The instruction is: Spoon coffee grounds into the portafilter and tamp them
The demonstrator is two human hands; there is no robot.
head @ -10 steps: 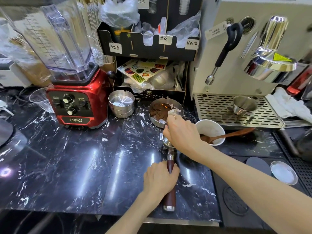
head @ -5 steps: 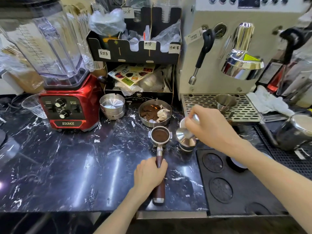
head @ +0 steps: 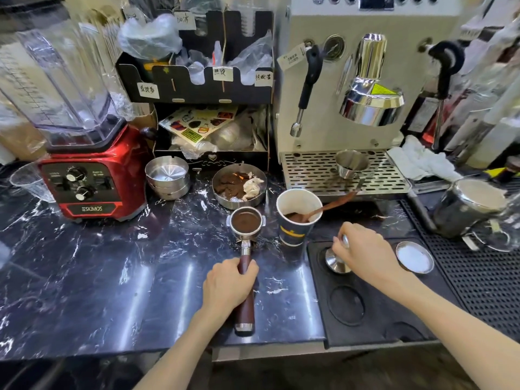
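While the left hand (head: pixel 229 282) grips the portafilter (head: pixel 247 223) handle, right-hand fingers (head: pixel 349 249) clasp the tamper (head: pixel 336 261) at three o'clock; risk: knocking the cup (head: pixel 295 220), spilling grounds.

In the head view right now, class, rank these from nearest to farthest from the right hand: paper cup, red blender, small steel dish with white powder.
1. Small steel dish, just right of the right hand.
2. Paper cup, up-left.
3. Red blender, far left.
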